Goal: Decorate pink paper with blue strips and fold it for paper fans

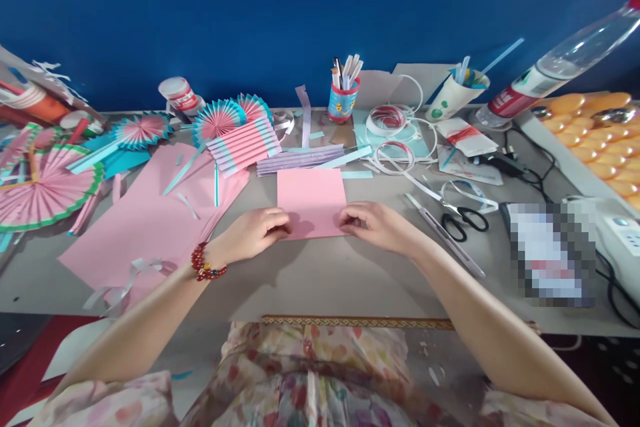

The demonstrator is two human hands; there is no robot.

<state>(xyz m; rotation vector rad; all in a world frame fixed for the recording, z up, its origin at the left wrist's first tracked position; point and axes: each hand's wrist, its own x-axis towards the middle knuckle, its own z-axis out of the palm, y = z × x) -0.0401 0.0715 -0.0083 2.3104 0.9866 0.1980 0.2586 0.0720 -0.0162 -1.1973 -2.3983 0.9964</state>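
Observation:
A pink sheet of paper (311,197), roughly square, lies flat on the grey table in front of me. My left hand (267,230) has its fingers curled together at the sheet's lower left edge. At the lower right edge, my right hand (367,221) pinches the paper in the same way. Fingertips of both hands are partly hidden where they meet the paper. Just beyond the sheet lie folded purple paper strips (300,159). A pleated pink and blue paper piece (245,145) sits to their left.
Larger pink sheets (135,213) and a pleated paper fan (45,190) lie on the left. A pen cup (343,101) stands at the back. On the right are scissors (456,223), a craft knife (445,235), white tape coils (393,123), a bottle (545,77) and a blurred phone-like object (547,250).

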